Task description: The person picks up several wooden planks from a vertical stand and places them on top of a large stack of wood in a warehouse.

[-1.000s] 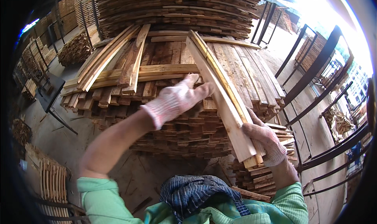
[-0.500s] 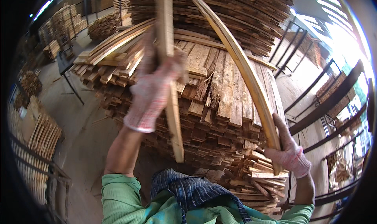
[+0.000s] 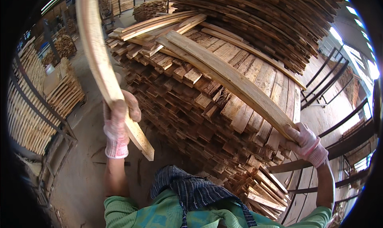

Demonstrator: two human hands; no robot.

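In a white and pink knitted glove, my left hand [image 3: 118, 122] is closed around a long pale wooden plank [image 3: 97, 64] near its lower end. That plank stands tilted up to the far left, apart from the stack. My gloved right hand [image 3: 305, 143] grips the near end of a second wooden board [image 3: 235, 86]. This board slants to the far left across the top of a big stack of planks [image 3: 187, 104], its far end by some loose boards [image 3: 159, 24] there. Whether it rests on the stack along its length I cannot tell.
A taller stack of boards [image 3: 255, 18] rises behind. Metal rails [image 3: 331, 80] stand at the right. Slatted piles of lumber [image 3: 36, 100] lie at the left behind a dark frame [image 3: 36, 102]. Loose wood pieces [image 3: 267, 192] lie low at the right, near my body.
My left hand has swung left with its plank, off the stack to the side. The board in my right hand has tipped leftward and now lies more crosswise. The view has turned left.
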